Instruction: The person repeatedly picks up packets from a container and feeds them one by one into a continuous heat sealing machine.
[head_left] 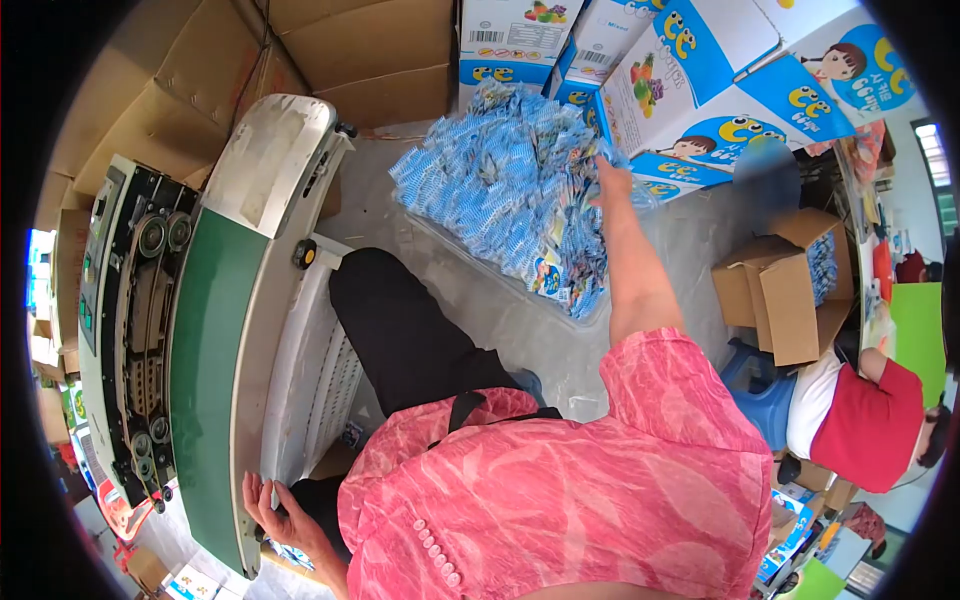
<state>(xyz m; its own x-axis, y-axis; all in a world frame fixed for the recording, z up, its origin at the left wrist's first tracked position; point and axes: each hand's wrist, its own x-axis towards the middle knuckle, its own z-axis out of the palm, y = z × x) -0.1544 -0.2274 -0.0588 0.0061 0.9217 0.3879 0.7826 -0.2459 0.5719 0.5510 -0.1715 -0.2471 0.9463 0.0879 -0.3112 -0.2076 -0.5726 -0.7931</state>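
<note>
Green-topped conveyor (215,385) is stretching along the left, near to far, a bare metal cover lying over its far end. Blue-and-white printed cartons (670,90) are standing stacked at far right, fruit pictures and cartoon eyes showing on their sides. Between the two, on the grey floor, a clear plastic tub (470,258) is holding a heap of blue-printed packets (500,180), which is mounding well above the rim. A co-worker in a red top (868,425) is showing at the right. Open brown carton (785,310) is standing near that person, flaps raised, similar blue packets lying inside. Blue plastic stool (748,390) is standing just nearer.

Right hand (612,182) is reaching to the heap's right side and touching packets; fingertips are partly hidden, cannot tell whether pinching. Left hand (280,515) is resting by the conveyor's near right edge, fingers slightly spread and curling.
</note>
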